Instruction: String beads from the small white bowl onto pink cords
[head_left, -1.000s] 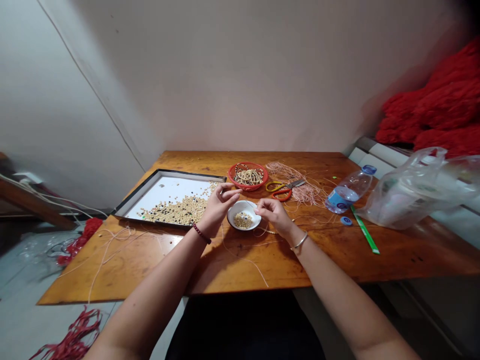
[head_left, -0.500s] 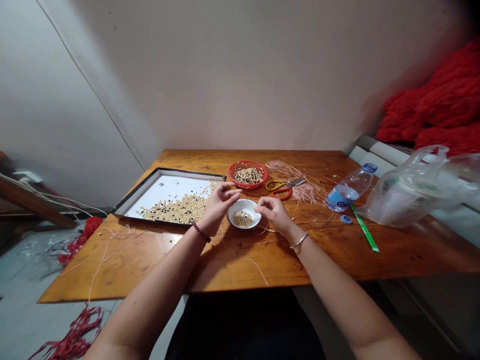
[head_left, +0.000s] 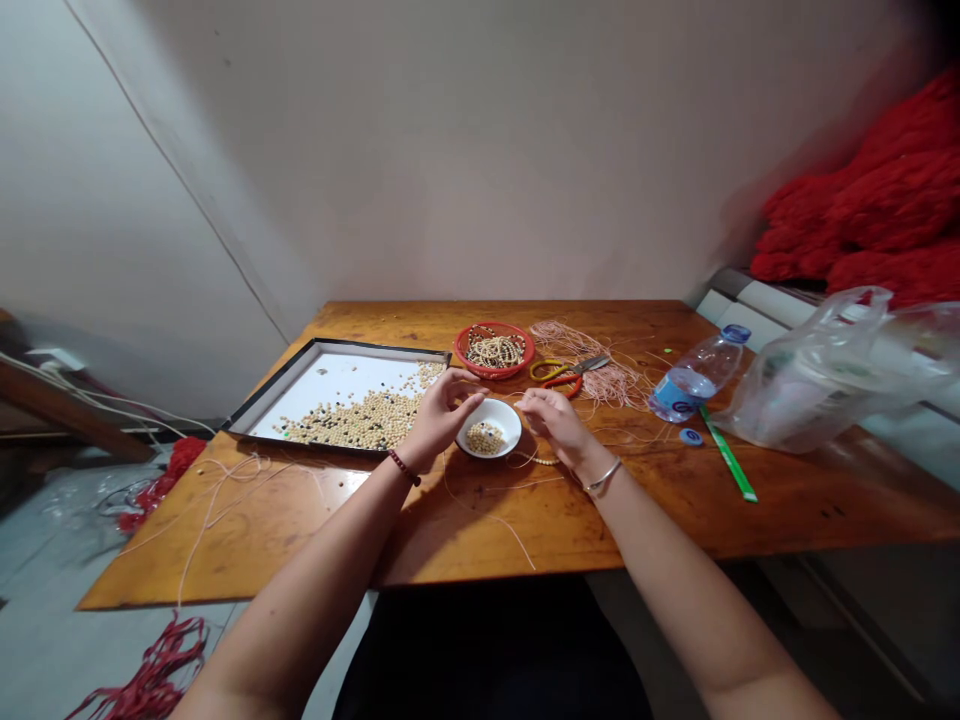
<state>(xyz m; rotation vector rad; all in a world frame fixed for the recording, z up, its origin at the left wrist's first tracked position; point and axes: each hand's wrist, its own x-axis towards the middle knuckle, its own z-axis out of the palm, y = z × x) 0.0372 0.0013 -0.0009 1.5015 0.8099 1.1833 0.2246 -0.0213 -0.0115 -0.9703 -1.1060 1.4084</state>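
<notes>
My left hand (head_left: 439,415) hovers at the left rim of a small white bowl (head_left: 511,425), its thumb and fingers apart, with nothing visible between them. Small cream beads (head_left: 484,438) and a few darker ones lie in the bowl. My right hand (head_left: 556,422) is on the bowl's right side, thumb and forefinger pinched together on what looks like a thin string, mostly hidden by the fingers. Below that hand a short strung row of cream beads (head_left: 546,461) rests on the table, with thin string looping from it.
To the left lies a black-edged white tray (head_left: 300,370) of loose beads. Behind the bowl are a red basket (head_left: 465,365) of bead strands, scissors (head_left: 576,372) and tangled pink string (head_left: 611,382). At right are a water bottle (head_left: 694,380), green strip (head_left: 731,458) and plastic bag (head_left: 795,400).
My right hand has moved slightly right, away from over the bowl's rim, uncovering more of the bowl. The left hand stays nearly in place, its thumb a little nearer the bowl.
</notes>
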